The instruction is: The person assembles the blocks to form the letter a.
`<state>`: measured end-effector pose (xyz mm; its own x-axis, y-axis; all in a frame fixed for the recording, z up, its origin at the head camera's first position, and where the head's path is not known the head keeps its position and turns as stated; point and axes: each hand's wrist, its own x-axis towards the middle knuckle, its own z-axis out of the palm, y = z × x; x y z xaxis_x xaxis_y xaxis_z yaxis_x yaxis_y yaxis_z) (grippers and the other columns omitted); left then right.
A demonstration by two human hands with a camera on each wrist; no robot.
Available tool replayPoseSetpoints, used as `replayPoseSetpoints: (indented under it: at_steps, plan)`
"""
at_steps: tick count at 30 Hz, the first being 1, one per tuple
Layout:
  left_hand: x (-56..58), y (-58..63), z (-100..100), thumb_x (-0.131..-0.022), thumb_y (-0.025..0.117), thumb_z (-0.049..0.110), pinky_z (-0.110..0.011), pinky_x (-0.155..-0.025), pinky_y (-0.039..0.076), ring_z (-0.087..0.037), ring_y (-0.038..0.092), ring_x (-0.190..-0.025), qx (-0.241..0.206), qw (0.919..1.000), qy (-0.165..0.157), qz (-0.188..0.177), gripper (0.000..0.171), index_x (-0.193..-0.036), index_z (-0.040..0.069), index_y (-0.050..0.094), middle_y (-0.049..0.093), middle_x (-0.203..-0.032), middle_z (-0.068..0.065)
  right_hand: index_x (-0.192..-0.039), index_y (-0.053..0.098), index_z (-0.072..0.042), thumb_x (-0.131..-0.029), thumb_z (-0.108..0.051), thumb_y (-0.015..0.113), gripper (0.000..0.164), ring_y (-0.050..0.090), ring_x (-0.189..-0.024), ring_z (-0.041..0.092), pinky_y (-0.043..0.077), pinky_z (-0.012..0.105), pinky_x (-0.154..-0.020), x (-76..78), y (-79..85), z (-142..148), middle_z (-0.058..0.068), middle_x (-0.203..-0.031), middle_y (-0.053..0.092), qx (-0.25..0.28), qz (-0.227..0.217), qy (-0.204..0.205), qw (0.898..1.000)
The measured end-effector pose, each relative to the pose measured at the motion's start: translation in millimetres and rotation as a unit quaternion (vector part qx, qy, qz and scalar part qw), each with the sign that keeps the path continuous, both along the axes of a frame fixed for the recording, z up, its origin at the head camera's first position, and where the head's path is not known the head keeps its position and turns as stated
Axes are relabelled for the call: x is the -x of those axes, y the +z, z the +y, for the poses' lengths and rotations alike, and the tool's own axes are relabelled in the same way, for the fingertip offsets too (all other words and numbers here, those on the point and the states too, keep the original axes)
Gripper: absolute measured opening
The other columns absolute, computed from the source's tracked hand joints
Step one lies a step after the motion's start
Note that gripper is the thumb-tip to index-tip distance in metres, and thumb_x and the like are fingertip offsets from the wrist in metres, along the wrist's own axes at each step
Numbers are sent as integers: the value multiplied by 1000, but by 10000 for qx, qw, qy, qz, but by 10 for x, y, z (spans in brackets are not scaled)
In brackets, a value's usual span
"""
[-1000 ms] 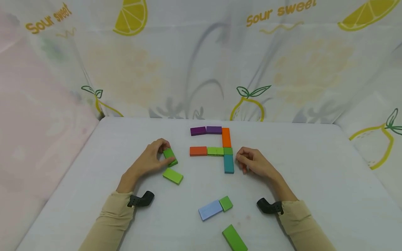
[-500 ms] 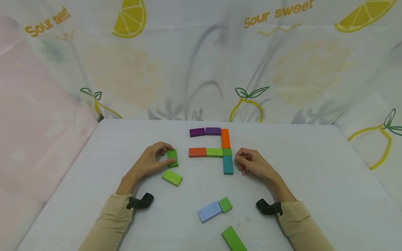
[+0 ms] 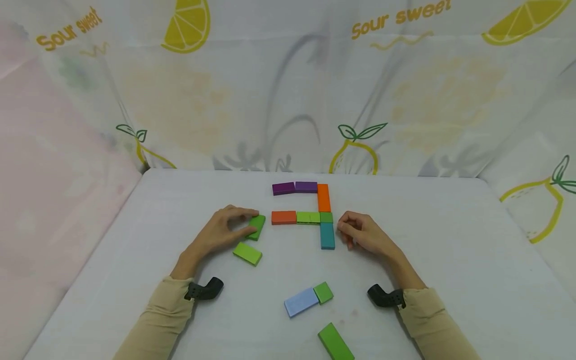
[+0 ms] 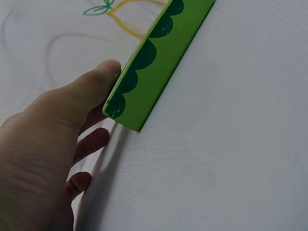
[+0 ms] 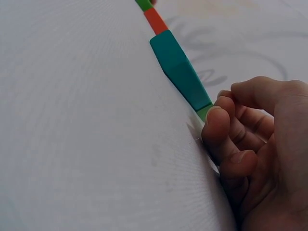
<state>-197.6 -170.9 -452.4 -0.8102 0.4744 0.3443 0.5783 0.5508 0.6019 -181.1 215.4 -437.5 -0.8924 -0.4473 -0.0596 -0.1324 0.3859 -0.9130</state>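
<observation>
One green block [image 3: 257, 227], left hand [image 3: 219, 232] pinching it. Right hand [image 3: 364, 233] loosely curled, empty; teal block [image 3: 327, 236] just beside.

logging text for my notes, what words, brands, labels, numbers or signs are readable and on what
"Sour sweet": left orange lettering on backdrop cloth
"Sour sweet": right orange lettering, same cloth
Held green block: dark scallops, no readable text
Other blocks: no readable text
Black wrist devices: any marks too small to read

"Sour sweet" [image 3: 401, 18] in orange, twice, on the backdrop [image 3: 252, 85]
</observation>
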Motion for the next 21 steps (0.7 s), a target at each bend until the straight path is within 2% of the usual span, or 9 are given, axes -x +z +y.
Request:
replayPoseSetpoints:
  at_steps: [5, 8, 14, 21]
  plan:
    - [12, -8, 32, -82, 74, 22, -33, -91, 41, -16, 53, -107, 47, 9994, -188, 272, 37, -117, 15, 67, 65, -121, -1, -96, 57, -2, -98, -18, 51, 18, 53, -52, 17, 39, 24, -45, 5, -6, 0, 12, -69, 54, 15, -40, 0, 10000]
    - [20, -5, 49, -82, 74, 20, -36, -90, 40, -19, 50, -107, 134, 9989, -178, 419, 35, -115, 13, 68, 64, -120, -3, -95, 57, -3, -98, -20, 51, 19, 53, -52, 16, 39, 24, -46, 12, -5, 5, 12, -68, 54, -3, -23, 0, 10000]
    - [25, -2, 67, -83, 73, 21, -40, -90, 39, -19, 50, -106, 210, 9993, -121, 302, 33, -116, 16, 69, 65, -117, -3, -93, 57, -2, -98, -21, 51, 20, 53, -51, 17, 39, 25, -45, 25, -30, 18, 12, -67, 53, -39, 57, 11, 10000]
    - [21, -21, 66, -86, 69, 22, -42, -90, 38, -19, 51, -106, 288, 9992, -65, 253, 33, -118, 19, 67, 65, -118, -2, -93, 57, -5, -98, -23, 52, 20, 53, -50, 17, 39, 25, -44, 24, -41, 9, 6, -65, 53, 21, 66, -1, 10000]
